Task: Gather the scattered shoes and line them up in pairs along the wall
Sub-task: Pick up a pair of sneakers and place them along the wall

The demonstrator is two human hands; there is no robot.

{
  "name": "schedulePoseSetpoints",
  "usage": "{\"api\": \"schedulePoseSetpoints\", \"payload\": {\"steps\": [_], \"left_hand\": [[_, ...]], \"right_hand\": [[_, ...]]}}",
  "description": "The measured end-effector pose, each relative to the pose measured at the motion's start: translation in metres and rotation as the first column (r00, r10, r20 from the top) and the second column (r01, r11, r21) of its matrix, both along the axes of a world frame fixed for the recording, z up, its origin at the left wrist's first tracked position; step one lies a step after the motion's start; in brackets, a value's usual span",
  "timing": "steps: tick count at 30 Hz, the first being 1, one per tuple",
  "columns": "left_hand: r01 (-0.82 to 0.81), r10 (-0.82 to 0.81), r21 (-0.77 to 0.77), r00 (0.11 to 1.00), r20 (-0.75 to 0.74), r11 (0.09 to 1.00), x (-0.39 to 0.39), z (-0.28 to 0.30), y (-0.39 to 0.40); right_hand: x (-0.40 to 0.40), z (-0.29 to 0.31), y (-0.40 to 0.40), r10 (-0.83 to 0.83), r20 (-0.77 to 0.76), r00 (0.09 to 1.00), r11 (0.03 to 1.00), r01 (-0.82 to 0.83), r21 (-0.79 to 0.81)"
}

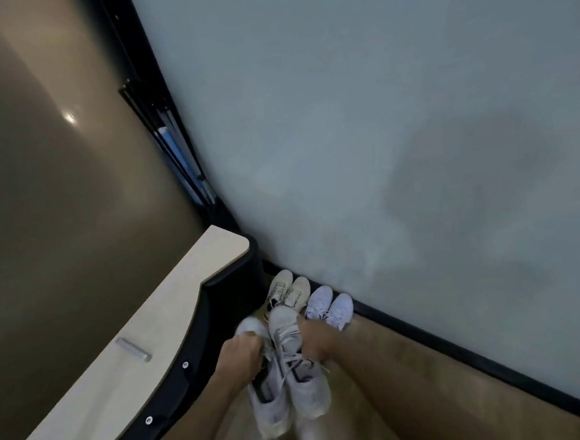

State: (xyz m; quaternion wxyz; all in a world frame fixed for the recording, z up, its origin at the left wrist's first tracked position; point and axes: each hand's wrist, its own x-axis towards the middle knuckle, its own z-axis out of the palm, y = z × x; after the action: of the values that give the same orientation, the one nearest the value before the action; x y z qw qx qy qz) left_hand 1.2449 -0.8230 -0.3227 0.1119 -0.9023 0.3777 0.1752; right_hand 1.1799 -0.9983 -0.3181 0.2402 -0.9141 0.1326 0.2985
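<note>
Grey sneakers (pixel 285 368) — one per grip — above floor (pixel 413 383).

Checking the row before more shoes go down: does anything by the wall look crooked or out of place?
Nothing stands out. The beige pair and the white pair sit side by side, toes to the wall. The grey sneakers are gripped by the left hand and right hand, not yet placed.

Grey sneakers (pixel 288 367), possibly navy-trimmed
</note>
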Motion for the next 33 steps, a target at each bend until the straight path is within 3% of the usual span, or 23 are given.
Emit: {"api": "schedulePoseSetpoints", "payload": {"steps": [11, 21, 28, 33], "left_hand": [[-0.012, 0.006, -0.069, 0.997, -0.082, 0.998, 0.103, -0.095, 0.003], [0.082, -0.082, -0.017, 0.997, -0.009, 0.997, 0.131, -0.284, 0.000], [0.071, -0.071, 0.000, 0.997, 0.034, 0.998, 0.139, -0.428, 0.010], [0.159, -0.158, -0.003, 0.981, 0.110, 0.987, 0.148, -0.515, 0.019]], "right_hand": [[0.082, -0.093, 0.006, 0.038, 0.024, 0.999, 0.998, -0.039, 0.053], [0.106, -0.294, 0.007, -0.066, -0.046, 0.997, 0.990, 0.071, 0.124], [0.119, -0.440, 0.029, -0.064, 0.062, 0.996, 0.996, 0.060, 0.065], [0.123, -0.539, 0.043, -0.271, -0.046, 0.961, 0.946, 0.275, 0.170]]}}
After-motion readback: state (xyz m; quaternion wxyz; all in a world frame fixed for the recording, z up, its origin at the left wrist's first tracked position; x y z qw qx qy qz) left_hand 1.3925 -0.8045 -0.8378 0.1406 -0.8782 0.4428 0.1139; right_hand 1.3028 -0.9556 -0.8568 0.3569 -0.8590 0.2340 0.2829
